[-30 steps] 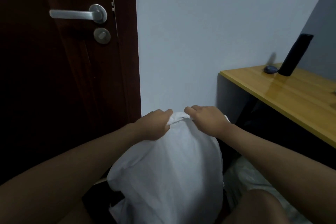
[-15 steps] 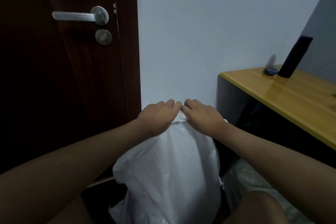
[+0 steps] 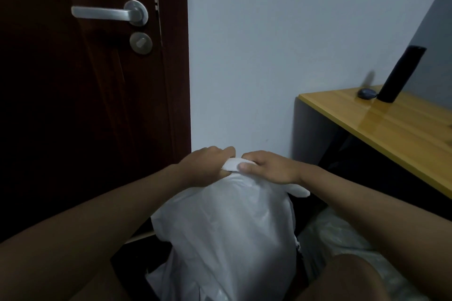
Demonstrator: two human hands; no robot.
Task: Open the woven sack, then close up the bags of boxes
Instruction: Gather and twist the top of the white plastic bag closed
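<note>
A full white plastic bag (image 3: 225,234) stands upright in front of me, low in the middle of the view. Both hands meet at its gathered top. My left hand (image 3: 203,166) grips the bunched plastic from the left, fingers curled over it. My right hand (image 3: 269,166) pinches a folded strip of the bag's top between thumb and fingers from the right. The bag's contents are hidden. A second, clearer plastic bag (image 3: 342,234) lies at the lower right, partly covered by my right forearm.
A dark wooden door (image 3: 85,105) with a metal lever handle (image 3: 110,12) fills the left. A pale wall stands behind the bag. A yellow wooden desk (image 3: 381,124) at the right carries a black cylinder (image 3: 401,73) and a small dark object (image 3: 366,93).
Both hands have stayed at the bag's top and drawn the plastic together. A folded white strip now shows between them, pinched by my right thumb.
</note>
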